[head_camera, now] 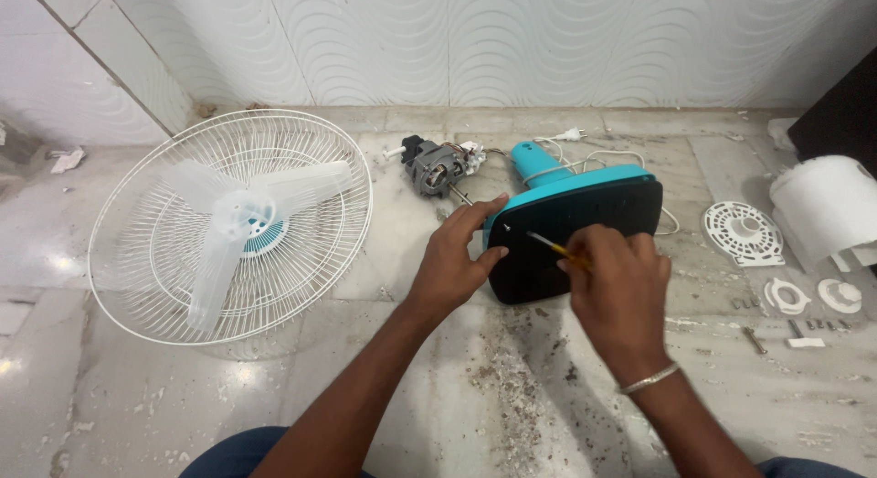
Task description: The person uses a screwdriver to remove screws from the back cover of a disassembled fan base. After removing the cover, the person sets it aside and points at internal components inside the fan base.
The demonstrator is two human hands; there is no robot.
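On the floor, the fan cage [228, 227] lies far left. The left hand [454, 259] pinches the base [585, 231] edge, mid-floor; the right hand [617, 281], closed around a screwdriver [548, 247], may slip off the screw since the tilted base could rock.

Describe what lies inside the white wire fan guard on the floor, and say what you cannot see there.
Inside the fan guard lies a translucent three-blade fan blade, with a teal-ringed hub showing beneath its centre. The floor directly under the blades is blurred by the plastic.

Both forearms reach forward. The left hand [454, 259] spreads thumb and fingers in a pinch. The right hand [617, 291] is curled closed, knuckles up.
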